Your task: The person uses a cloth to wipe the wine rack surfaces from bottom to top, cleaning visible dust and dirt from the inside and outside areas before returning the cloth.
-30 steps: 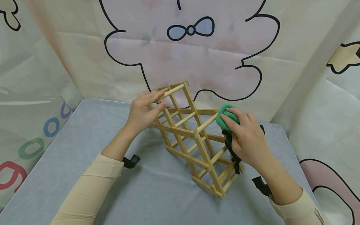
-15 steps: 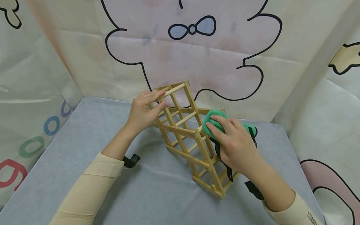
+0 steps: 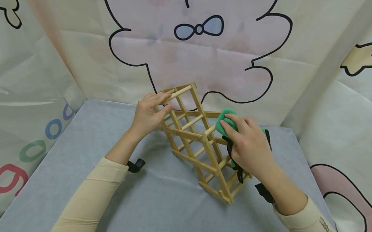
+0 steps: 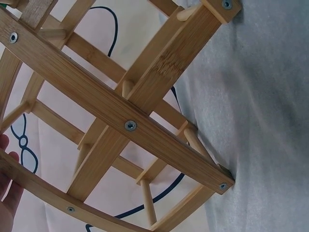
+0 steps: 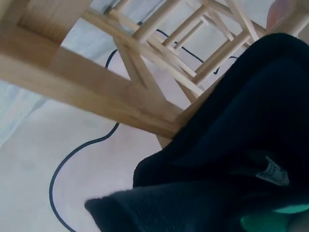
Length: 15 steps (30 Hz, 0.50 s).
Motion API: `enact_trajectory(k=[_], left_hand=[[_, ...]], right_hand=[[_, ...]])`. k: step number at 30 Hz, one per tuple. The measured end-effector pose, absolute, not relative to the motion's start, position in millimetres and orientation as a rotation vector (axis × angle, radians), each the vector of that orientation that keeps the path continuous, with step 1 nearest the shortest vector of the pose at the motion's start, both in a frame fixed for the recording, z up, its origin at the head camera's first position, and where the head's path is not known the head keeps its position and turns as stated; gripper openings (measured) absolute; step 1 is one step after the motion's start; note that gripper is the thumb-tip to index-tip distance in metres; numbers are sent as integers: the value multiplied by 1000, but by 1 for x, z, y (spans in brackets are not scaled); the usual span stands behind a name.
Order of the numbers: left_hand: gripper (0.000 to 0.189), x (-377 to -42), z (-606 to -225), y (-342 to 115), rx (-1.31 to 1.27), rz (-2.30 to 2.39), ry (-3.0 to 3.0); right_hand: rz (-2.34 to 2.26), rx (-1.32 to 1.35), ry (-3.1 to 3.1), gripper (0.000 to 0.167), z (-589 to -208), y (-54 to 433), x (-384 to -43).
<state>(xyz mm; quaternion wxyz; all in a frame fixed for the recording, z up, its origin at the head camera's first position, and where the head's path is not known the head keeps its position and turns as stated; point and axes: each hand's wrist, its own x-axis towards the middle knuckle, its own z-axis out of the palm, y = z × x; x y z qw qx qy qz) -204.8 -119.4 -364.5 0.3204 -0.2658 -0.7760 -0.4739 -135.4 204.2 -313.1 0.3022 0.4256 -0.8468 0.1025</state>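
Observation:
A light wooden rack (image 3: 200, 137) of slats and round dowels stands tilted on the table, filling much of the left wrist view. At its upper left end my left hand (image 3: 150, 111) grips the frame, thumb and fingers round a top corner. My right hand (image 3: 250, 143) holds a folded green cloth (image 3: 224, 123) with dark edging against an upper dowel on the rack's right side. In the right wrist view the cloth's dark underside (image 5: 231, 130) with a small white tag hangs close beside the slats; the right fingers are mostly hidden there.
A blue-grey cloth covers the table (image 3: 157, 211). Behind it hangs a pale backdrop (image 3: 191, 57) with a cartoon bow tie, and printed side curtains (image 3: 24, 105) stand left and right. A black strap piece (image 3: 136, 165) sits at the left wrist.
My right hand slid the green cloth left along the upper dowel, then back a little to the right. The left hand and the rack have stayed in place.

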Motion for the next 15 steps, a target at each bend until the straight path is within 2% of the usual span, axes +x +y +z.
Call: enact_trajectory(k=[9, 15], left_hand=[[40, -205, -365, -119, -693, -1257, -2036], [40, -205, -365, -118, -693, -1257, -2032]], right_hand=[[352, 1281, -2220, 59, -311, 197, -127], [380, 1354, -2197, 57, -308, 189, -113]])
